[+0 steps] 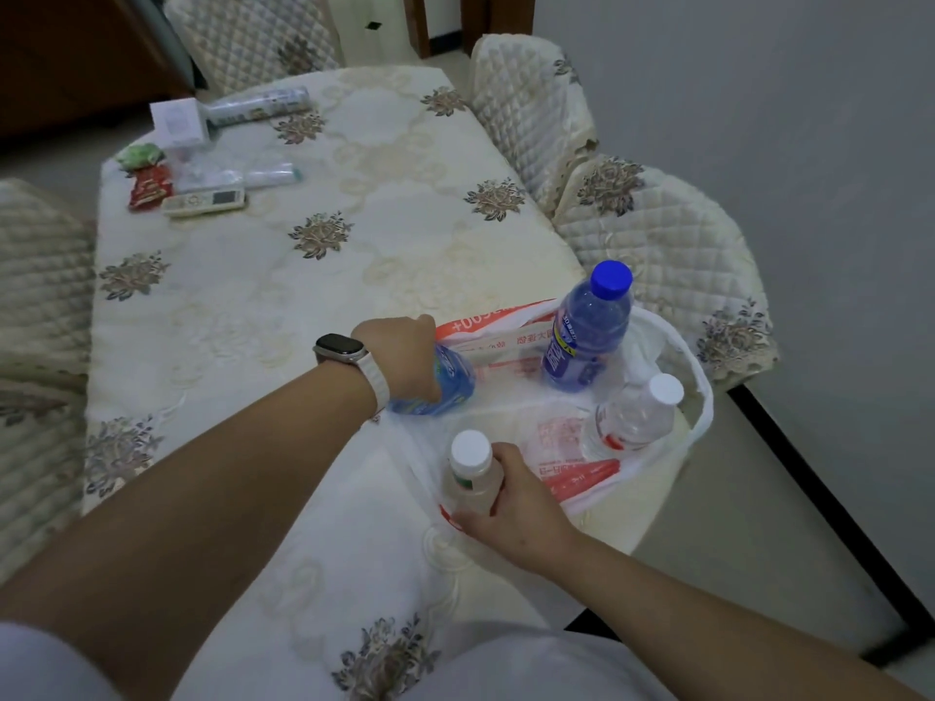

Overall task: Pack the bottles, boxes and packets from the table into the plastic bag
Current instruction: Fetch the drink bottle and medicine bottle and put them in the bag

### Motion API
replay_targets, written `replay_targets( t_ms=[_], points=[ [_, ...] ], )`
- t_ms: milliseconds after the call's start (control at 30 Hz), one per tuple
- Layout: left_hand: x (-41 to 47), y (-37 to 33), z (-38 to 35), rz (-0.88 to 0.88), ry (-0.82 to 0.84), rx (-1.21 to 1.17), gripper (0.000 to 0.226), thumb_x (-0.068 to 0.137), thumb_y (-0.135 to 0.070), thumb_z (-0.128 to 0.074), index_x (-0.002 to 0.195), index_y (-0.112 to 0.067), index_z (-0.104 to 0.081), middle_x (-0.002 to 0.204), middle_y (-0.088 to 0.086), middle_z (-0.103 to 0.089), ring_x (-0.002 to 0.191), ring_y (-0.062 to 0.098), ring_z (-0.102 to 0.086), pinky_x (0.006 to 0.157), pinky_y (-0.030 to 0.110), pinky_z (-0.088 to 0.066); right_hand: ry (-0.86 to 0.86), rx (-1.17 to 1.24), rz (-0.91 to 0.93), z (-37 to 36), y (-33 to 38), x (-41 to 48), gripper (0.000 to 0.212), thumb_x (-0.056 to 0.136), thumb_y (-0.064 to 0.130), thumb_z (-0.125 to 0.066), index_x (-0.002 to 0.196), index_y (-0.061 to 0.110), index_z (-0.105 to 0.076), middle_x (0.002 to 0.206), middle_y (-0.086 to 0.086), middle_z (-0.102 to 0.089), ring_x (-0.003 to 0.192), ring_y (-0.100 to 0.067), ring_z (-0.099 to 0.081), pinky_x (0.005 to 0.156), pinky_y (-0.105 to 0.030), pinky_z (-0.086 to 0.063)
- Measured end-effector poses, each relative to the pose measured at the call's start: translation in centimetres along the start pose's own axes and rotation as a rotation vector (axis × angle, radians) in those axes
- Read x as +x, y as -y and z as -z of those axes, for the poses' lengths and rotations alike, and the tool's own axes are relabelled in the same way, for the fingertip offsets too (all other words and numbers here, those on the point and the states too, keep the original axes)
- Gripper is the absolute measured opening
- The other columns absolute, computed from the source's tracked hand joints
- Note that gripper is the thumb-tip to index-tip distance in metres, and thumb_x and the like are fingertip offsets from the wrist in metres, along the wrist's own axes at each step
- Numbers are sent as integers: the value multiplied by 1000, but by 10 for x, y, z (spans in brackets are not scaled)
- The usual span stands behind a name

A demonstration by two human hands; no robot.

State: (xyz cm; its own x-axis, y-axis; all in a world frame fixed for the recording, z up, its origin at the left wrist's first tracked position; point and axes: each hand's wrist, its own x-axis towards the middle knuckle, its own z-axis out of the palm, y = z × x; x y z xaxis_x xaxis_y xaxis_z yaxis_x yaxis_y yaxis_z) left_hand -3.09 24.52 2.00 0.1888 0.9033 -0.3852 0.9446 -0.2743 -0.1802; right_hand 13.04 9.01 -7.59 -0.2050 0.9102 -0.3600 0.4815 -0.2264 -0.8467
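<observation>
Left hand [405, 356]: it is curled round a blue bottle [445, 384]; the fingers are hidden behind the hand.
Blue bottle: it leans at the left rim of the bag [703, 397].
Right hand [511, 498]: it grips a small bottle [473, 480] with a white cap, upright at the near rim of the bag.
Bag: thin white plastic with red print, spread open at the right corner of the table [354, 275], close to the edge.
In the bag, as it seems: a tall bottle [587, 336] and a clear bottle [635, 417], both upright and near each other.
Not yet packed: a box [177, 124], a red packet [149, 187] and a green packet [141, 155], far left and well apart from the bag.
Risk one: neither hand holds the mouth open, so the soft rim may fold under a bottle that is pushed in.
Risk two: a push may tip the upright bottles, and one could roll off the near edge.
</observation>
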Motion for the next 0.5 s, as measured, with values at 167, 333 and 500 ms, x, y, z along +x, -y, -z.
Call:
replay_targets(
  t_ms=[167,333,500],
  points=[
    [11,-10,13,-80,17,54,60,68,-61,-73,107,-19,-56,89,-2,-57,74,20,-57,53,26,-37,6,-28,27,4,-6,-5,68,68,47,-79,122,39,-38,113,18,-58,100,-4,-59,86,-31,-52],
    [23,-18,19,-115,-128,-124,59,73,-52,-73,118,-19,-54,108,2,-59,92,25,-60,66,34,-47,-25,-33,26,3,-11,-9,66,69,52,-76,122,36,-40,115,15,-59,101,-8,-60,85,-39,-54],
    [25,-16,17,-96,-132,-266,60,77,-39,-71,130,-19,-51,113,5,-61,96,25,-58,71,34,-49,-75,-13,26,7,-13,-7,59,72,56,-75,116,45,-38,111,19,-59,98,-2,-61,81,-36,-56]
  ],
)
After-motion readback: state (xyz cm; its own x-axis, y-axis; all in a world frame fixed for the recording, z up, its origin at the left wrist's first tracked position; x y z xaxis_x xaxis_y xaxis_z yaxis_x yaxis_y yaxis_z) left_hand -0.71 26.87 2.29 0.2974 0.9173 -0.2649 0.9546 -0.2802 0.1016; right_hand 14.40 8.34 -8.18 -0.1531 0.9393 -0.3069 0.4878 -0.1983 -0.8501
